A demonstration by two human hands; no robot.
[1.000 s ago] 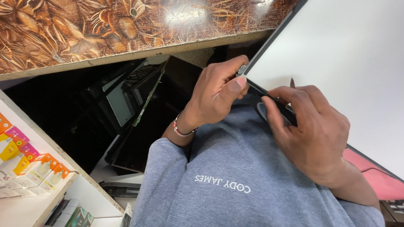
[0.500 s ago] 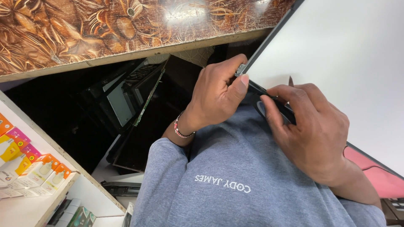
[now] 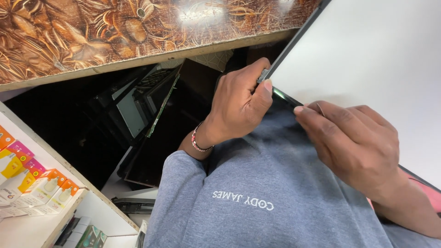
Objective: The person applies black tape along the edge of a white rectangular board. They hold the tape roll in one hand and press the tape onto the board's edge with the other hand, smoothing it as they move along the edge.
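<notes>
Fingers (image 3: 257, 82) of the left hand (image 3: 236, 110) pinch the lower corner of a large flat panel (image 3: 367, 59), thumb tip pressed against the dark frame where a small grey metal bit shows; the grip is narrow and holds the corner itself. The right hand (image 3: 356, 142) lies just beside it along the panel's bottom edge, its fingers curled together with the index tip on the black bezel (image 3: 287, 97). A thin sliver seems to stand up between these fingers, too small to tell whether it is a tool. The panel rests tilted across the person's lap, its white face upward, leaning over a grey sweatshirt (image 3: 257, 193).

As a judgement: work on the bezel looks to be at an early stage. Only this one corner is being picked at, and the frame running up the panel's left side appears seated, with no gap visible.

Beyond the hands, dark flat screens (image 3: 151, 105) lean stacked beneath a brown patterned worktop (image 3: 115, 32). At lower left, small coloured cartons (image 3: 27, 179) line a white shelf (image 3: 43, 225).
</notes>
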